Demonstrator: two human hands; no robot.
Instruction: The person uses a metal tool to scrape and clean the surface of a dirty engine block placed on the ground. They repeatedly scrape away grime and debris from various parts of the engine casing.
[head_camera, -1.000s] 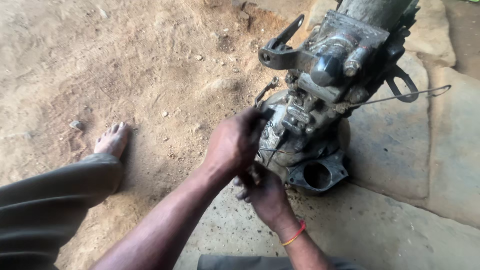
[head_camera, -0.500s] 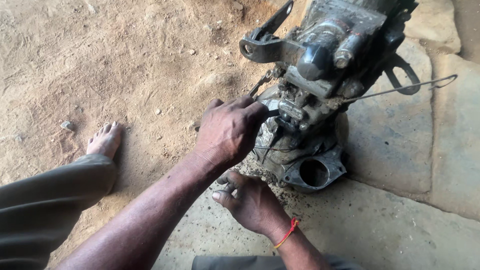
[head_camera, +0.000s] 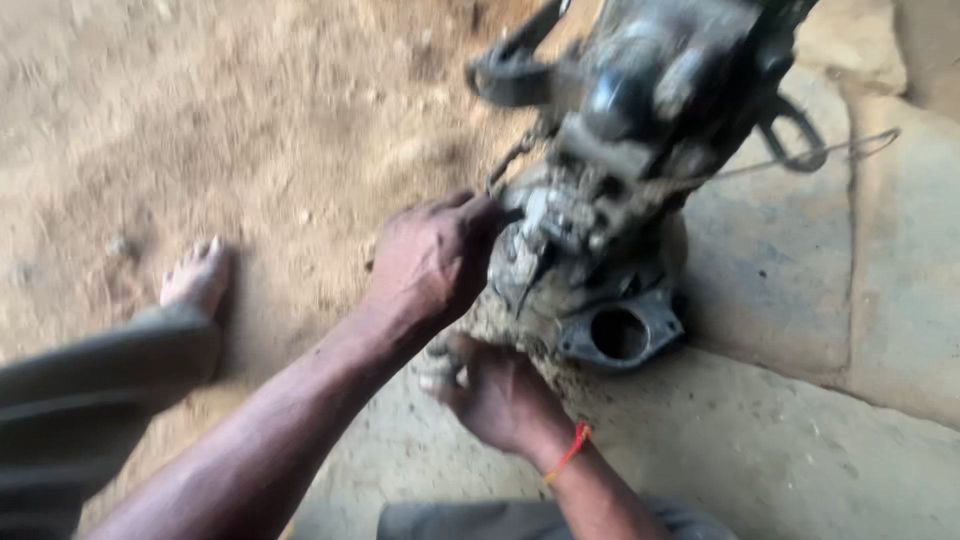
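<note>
A grimy metal engine assembly (head_camera: 620, 150) stands on the ground at the upper middle, with a round flanged opening (head_camera: 620, 335) at its base. My left hand (head_camera: 430, 265) reaches in from the lower left, its fingers curled onto a small fitting on the assembly's left side. Just below, my right hand (head_camera: 495, 395), with an orange thread (head_camera: 570, 450) at the wrist, sits against the dirty base and is closed around a small metal piece (head_camera: 440, 375). The view is blurred, so the piece's kind is unclear.
A thin bent wire (head_camera: 800, 160) sticks out to the right of the assembly. My bare foot (head_camera: 195, 280) and grey trouser leg (head_camera: 90, 380) lie at the left on sandy ground (head_camera: 200, 120). A concrete slab (head_camera: 780, 430) lies under and to the right of the assembly.
My left hand has stayed on the assembly's left side. My right hand has dropped lower, away from the left hand toward the base. The view has shifted and blurred.
</note>
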